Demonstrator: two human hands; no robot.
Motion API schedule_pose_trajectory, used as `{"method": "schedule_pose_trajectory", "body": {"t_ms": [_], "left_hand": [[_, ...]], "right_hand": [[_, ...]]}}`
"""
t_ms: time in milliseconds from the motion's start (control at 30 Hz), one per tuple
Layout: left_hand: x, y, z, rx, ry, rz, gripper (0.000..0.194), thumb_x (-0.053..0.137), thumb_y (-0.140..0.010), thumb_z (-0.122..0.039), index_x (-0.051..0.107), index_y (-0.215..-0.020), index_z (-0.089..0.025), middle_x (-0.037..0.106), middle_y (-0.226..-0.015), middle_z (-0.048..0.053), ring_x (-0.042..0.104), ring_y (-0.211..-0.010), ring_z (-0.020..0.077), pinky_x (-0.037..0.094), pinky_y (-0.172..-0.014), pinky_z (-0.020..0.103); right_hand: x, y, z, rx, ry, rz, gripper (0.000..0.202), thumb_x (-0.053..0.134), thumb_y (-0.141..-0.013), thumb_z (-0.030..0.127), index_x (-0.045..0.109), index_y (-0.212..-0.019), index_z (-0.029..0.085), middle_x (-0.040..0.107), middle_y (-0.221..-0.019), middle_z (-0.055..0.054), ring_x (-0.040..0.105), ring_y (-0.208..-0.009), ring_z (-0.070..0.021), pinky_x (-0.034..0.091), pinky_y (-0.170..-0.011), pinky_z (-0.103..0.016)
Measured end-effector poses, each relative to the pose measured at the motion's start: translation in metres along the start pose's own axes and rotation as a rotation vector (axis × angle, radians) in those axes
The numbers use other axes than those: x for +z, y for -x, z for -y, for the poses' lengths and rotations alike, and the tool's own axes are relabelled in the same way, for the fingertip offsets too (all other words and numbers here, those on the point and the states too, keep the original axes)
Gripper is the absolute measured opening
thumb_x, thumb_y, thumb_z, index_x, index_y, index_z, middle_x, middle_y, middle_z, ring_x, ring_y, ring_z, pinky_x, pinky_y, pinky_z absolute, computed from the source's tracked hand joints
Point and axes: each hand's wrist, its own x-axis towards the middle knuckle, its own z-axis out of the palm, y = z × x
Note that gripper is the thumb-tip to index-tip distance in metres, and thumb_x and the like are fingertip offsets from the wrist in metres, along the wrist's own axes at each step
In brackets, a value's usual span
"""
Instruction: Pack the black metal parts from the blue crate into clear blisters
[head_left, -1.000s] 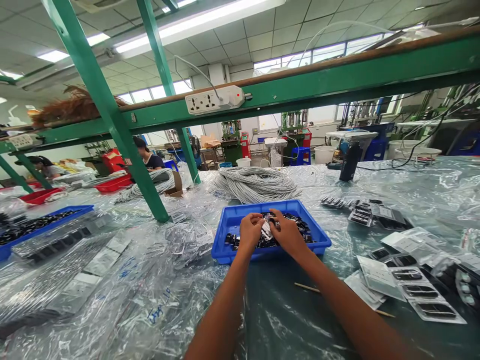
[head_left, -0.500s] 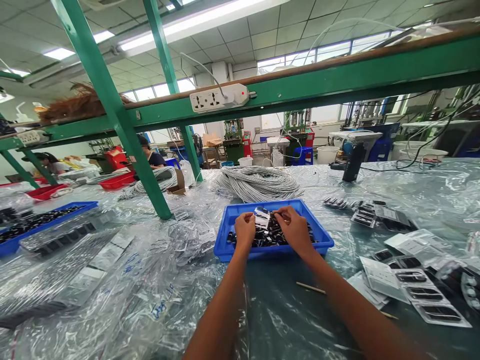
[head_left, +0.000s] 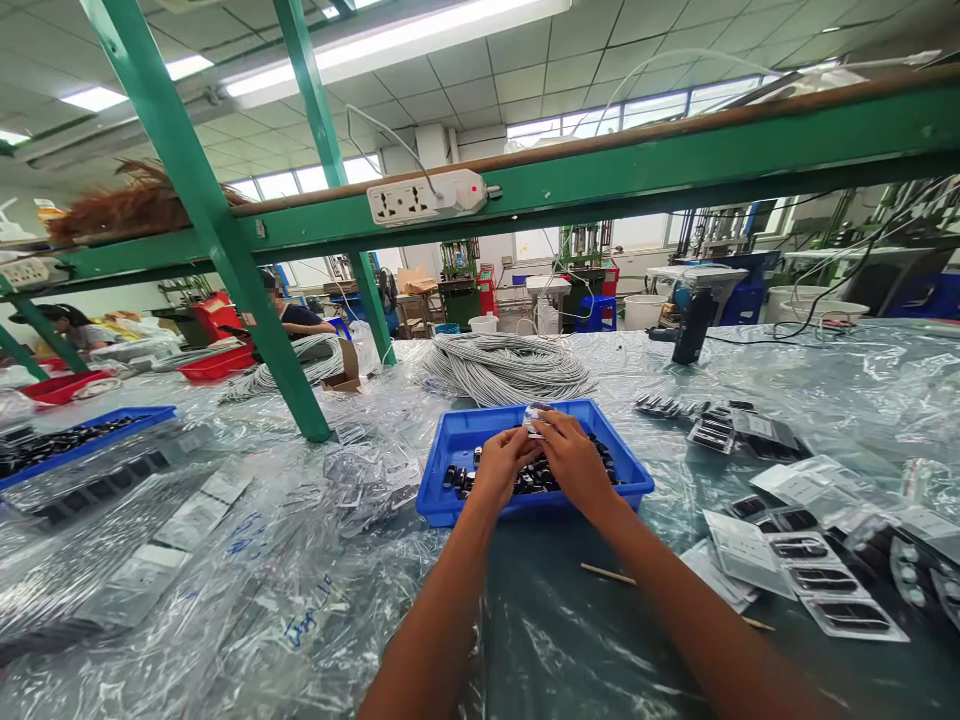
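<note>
White packet [head_left: 533, 420] is pinched between left hand [head_left: 501, 466] and right hand [head_left: 576, 462], jutting beyond their grip. Black pieces [head_left: 536, 478] lie beneath.

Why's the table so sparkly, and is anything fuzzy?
Head view: white glare streaks the clear plastic sheeting, probably from the ceiling light and windows; head view: the forearms look soft near the bottom edge; head view: the pale piece in the hands is too small to make out.
</note>
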Motion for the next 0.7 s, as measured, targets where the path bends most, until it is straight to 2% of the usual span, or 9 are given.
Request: {"method": "schedule_pose_trajectory", "body": {"t_ms": [100, 167, 300, 400, 467, 567, 700], "left_hand": [[0.000, 0.001, 0.002, 0.031, -0.035, 0.024, 0.035, 0.082, -0.069, -0.043, 0.069, -0.079, -0.012, 0.069, -0.077, 0.007, 0.068, -0.079, 0.0183, 0.055, -0.087, 0.036], [-0.001, 0.001, 0.002, 0.091, -0.056, 0.013, 0.040, 0.084, -0.064, -0.047, 0.069, -0.081, -0.014, 0.069, -0.076, 0.004, 0.066, -0.075, 0.0158, 0.054, -0.082, 0.032], [-0.002, 0.001, -0.001, 0.143, -0.095, 0.007, 0.045, 0.085, -0.057, -0.050, 0.068, -0.080, -0.016, 0.066, -0.072, 0.000, 0.061, -0.069, 0.0119, 0.051, -0.073, 0.025], [-0.001, 0.003, -0.005, 0.159, -0.189, 0.049, 0.042, 0.084, -0.057, -0.049, 0.069, -0.076, -0.015, 0.067, -0.071, 0.001, 0.062, -0.069, 0.0142, 0.050, -0.072, 0.027], [0.000, 0.003, -0.008, 0.180, -0.285, 0.053, 0.037, 0.083, -0.059, -0.047, 0.070, -0.074, -0.015, 0.068, -0.072, 0.003, 0.063, -0.070, 0.0162, 0.050, -0.073, 0.029], [-0.003, 0.001, -0.012, 0.222, -0.406, -0.036, 0.028, 0.081, -0.062, -0.040, 0.070, -0.070, -0.016, 0.067, -0.067, 0.002, 0.061, -0.065, 0.0164, 0.048, -0.067, 0.028], [-0.021, -0.008, -0.024, 0.305, -0.473, -0.305, 0.022, 0.076, -0.066, -0.037, 0.066, -0.069, -0.017, 0.063, -0.061, 0.001, 0.059, -0.060, 0.0162, 0.044, -0.062, 0.028]], "right_hand": [[0.001, 0.001, 0.003, 0.032, -0.031, -0.033, 0.036, 0.042, -0.094, 0.013, 0.065, -0.121, 0.018, 0.063, -0.125, -0.015, 0.058, -0.117, -0.0278, 0.051, -0.097, -0.045], [0.003, 0.001, 0.009, 0.056, -0.098, -0.062, 0.031, 0.046, -0.093, 0.017, 0.065, -0.118, 0.015, 0.065, -0.118, -0.016, 0.062, -0.111, -0.0273, 0.053, -0.094, -0.043], [0.003, -0.002, 0.020, 0.187, -0.289, -0.134, 0.022, 0.061, -0.087, 0.032, 0.067, -0.100, 0.015, 0.071, -0.100, -0.013, 0.068, -0.093, -0.0249, 0.054, -0.086, -0.039], [-0.003, -0.006, 0.021, 0.378, -0.427, -0.103, 0.024, 0.064, -0.085, 0.041, 0.066, -0.080, 0.017, 0.072, -0.081, -0.007, 0.070, -0.076, -0.0222, 0.055, -0.073, -0.034], [-0.007, -0.008, 0.017, 0.435, -0.493, -0.040, 0.024, 0.063, -0.085, 0.040, 0.065, -0.075, 0.018, 0.073, -0.075, -0.005, 0.070, -0.071, -0.0211, 0.055, -0.069, -0.031], [-0.010, -0.008, 0.011, 0.421, -0.469, 0.040, 0.022, 0.056, -0.088, 0.033, 0.070, -0.078, 0.018, 0.075, -0.077, -0.005, 0.070, -0.070, -0.0214, 0.056, -0.070, -0.033], [-0.006, -0.007, 0.005, 0.412, -0.434, 0.040, 0.026, 0.050, -0.089, 0.028, 0.073, -0.096, 0.019, 0.077, -0.096, -0.008, 0.072, -0.085, -0.0233, 0.056, -0.082, -0.037]]}}
